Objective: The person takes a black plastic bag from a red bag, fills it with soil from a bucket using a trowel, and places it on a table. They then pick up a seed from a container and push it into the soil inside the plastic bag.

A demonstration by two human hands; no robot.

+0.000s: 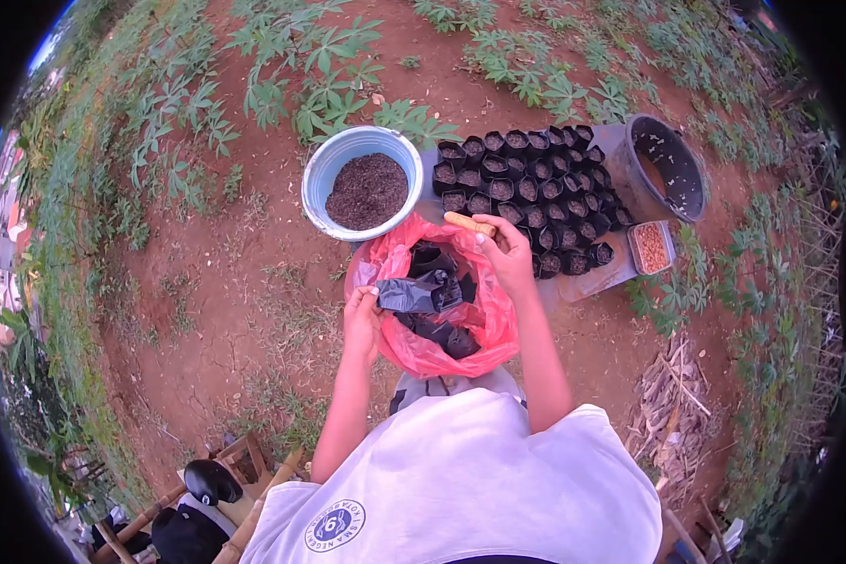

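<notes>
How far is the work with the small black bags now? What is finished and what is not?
Done: many small black bags stand filled in rows on the board. In hand: the left hand pulls an empty black bag from the red plastic sack; the right hand holds a wooden stick. Left: more empty bags lie in the sack, and soil remains in the blue basin.

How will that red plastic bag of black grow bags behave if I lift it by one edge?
The red plastic bag looks thin and crinkled, so it would probably sag and fold rather than hold shape. The black bags inside lie loose and crumpled, likely light, and may slide out. The left hand already grips its rim.
</notes>
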